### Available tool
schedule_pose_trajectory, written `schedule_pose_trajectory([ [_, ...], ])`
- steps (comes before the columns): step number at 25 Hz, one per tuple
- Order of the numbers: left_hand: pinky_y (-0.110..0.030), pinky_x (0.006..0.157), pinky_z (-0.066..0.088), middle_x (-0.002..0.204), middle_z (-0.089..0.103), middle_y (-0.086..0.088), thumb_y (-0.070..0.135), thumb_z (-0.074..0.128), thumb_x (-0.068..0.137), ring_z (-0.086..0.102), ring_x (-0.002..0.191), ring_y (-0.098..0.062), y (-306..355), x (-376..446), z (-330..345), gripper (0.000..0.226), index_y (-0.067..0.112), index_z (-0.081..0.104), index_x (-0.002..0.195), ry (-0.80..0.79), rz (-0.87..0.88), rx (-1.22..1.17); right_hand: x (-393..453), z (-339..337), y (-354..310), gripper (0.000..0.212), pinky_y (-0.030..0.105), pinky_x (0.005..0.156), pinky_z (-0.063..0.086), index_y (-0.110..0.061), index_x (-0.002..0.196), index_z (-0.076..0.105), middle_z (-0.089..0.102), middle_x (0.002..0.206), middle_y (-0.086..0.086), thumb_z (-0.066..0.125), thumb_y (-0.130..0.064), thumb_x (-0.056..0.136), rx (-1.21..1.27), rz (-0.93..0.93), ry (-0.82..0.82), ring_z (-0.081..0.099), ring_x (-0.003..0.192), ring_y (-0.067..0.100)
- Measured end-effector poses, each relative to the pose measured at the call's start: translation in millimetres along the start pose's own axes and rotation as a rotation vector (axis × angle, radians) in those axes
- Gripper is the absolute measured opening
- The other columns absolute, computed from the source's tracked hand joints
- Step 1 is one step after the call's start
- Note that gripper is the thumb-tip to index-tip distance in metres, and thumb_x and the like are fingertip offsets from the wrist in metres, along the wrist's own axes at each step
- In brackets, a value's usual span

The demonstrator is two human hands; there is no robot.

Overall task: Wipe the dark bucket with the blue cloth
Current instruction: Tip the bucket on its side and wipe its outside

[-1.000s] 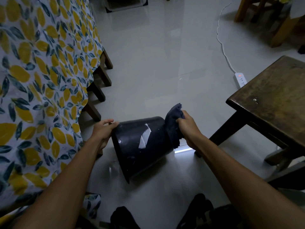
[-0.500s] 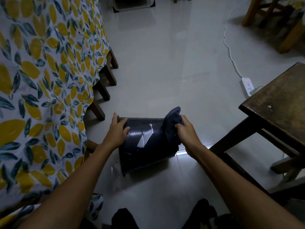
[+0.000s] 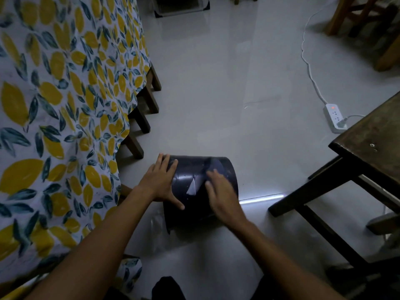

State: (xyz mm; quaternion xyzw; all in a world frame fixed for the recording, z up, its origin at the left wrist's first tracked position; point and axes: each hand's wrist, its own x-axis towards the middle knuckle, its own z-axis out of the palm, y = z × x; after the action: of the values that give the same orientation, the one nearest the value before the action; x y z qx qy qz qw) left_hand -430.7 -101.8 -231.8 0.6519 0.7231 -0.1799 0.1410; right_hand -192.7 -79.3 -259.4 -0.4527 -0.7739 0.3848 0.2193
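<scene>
— Bucket (image 3: 201, 191) first: where is it against the lemon-print tablecloth (image 3: 65, 105)?
— On its side on the pale floor (image 3: 216, 83), just off the cloth's hanging edge, lying under both my hands.
— What changed from half a second ago?
— My right hand (image 3: 223, 200) was pinching the blue cloth (image 3: 213, 166) at the bucket's far end — now it's over the middle of the wall, blurred. I can't tell whether it grips the cloth.
— And the left?
— My left hand (image 3: 161, 182) lies open, fingers spread flat on the end nearer the tablecloth; before, it curled over that end. A pale torn label (image 3: 191, 188) shows between my hands.
</scene>
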Motion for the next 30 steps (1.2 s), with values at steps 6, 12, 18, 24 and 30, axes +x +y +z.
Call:
schedule_pose_trajectory([
  [6,-0.051,0.123,0.016,0.167,-0.014,-0.011,0.097,0.062,0.036,-0.025,0.15,-0.033,-6.0,8.4,2.7,0.165,0.011,-0.008,0.159,0.03,0.017,-0.009,-9.1,62.1,35.0,0.058,0.068,0.12,0.014,-0.039,0.162,0.02,0.011,0.172,0.005,0.017,-0.057,0.107,-0.607,-0.292,-0.123,0.009,0.157,0.039],
  [12,-0.051,0.122,0.018,0.167,-0.014,-0.01,0.093,0.067,0.041,-0.025,0.15,-0.032,-8.3,6.5,7.3,0.161,0.012,-0.008,0.159,0.02,0.017,-0.043,61.0,59.7,42.0,0.06,0.062,0.122,0.015,-0.032,0.165,0.014,0.005,0.172,0.002,0.022,-0.047,0.107,-0.498,-0.03,0.083,0.003,0.158,0.033],
  [18,-0.048,0.122,0.012,0.168,-0.014,-0.01,0.092,0.068,0.038,-0.026,0.15,-0.032,-10.5,17.1,2.6,0.163,0.012,-0.007,0.159,-0.001,0.019,-0.066,-4.1,103.5,30.5,0.059,0.058,0.124,0.017,-0.024,0.163,0.024,0.013,0.172,0.009,0.027,-0.046,0.109,-0.551,-0.322,0.096,0.008,0.158,0.036],
  [24,-0.05,0.122,0.012,0.167,-0.015,-0.011,0.093,0.066,0.042,-0.025,0.15,-0.034,-6.7,13.5,1.8,0.16,0.011,-0.008,0.158,0.003,0.016,-0.037,91.7,56.5,39.0,0.058,0.055,0.126,0.011,-0.02,0.16,0.035,0.028,0.168,0.006,0.028,-0.039,0.105,-0.476,0.131,0.167,0.016,0.157,0.03],
  [30,-0.051,0.124,0.001,0.168,-0.004,-0.014,0.108,0.036,0.034,-0.02,0.151,-0.037,-11.3,20.5,1.3,0.165,0.007,-0.002,0.159,0.028,0.056,0.009,22.7,97.4,9.3,0.063,0.054,0.127,0.009,-0.021,0.163,0.026,0.016,0.171,0.004,0.035,-0.039,0.104,-0.524,-0.256,0.061,0.007,0.159,0.031],
])
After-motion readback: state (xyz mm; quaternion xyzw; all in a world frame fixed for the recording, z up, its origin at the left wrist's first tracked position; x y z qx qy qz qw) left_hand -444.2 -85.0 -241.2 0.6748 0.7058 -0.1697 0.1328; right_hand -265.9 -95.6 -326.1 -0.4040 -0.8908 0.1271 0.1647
